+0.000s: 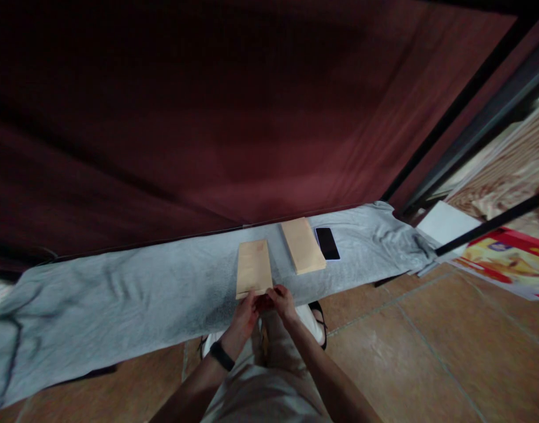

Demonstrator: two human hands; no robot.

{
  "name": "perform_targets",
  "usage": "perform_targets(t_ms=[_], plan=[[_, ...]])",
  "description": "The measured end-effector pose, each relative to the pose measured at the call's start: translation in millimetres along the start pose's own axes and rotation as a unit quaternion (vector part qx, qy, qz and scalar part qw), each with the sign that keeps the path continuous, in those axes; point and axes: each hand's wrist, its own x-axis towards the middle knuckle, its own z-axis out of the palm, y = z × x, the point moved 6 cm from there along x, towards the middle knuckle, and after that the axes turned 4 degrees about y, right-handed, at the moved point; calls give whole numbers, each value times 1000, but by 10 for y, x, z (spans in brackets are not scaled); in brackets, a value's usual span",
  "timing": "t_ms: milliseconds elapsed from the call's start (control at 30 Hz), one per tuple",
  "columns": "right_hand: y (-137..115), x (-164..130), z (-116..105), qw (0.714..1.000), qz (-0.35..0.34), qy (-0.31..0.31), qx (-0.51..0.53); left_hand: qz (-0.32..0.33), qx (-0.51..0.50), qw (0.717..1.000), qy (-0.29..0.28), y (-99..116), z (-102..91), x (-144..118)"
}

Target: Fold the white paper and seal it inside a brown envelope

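Observation:
A tan envelope [253, 267] lies on the grey cloth [119, 294] that covers a narrow surface. My left hand [246, 310] and my right hand [281, 299] both pinch its near edge, fingers closed on it. There is a black band on my left wrist. A stack of similar tan envelopes [303, 244] rests just to the right, apart from my hands. A black phone [327, 242] lies face up beside that stack.
A dark red curtain [207, 117] hangs right behind the cloth-covered surface. A white sheet [445, 223] and a red and yellow printed box [507, 261] sit at the right. Brown floor tiles [428, 352] lie below, with my legs and sandalled feet.

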Motion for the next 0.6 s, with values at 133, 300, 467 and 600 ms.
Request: perform_targets(t_ms=[133, 300, 467, 600], plan=[[14, 57, -84, 999, 27, 17, -24, 83, 202, 974, 57, 42, -224, -134], [78, 60, -100, 998, 56, 10, -41, 355, 543, 761, -5, 199, -37, -293], [152, 19, -152, 996, 70, -2, -55, 407, 714, 569, -40, -3, -16, -286], [96, -154, -279, 995, 21, 22, -93, 413, 740, 529, -37, -96, -73, -262]])
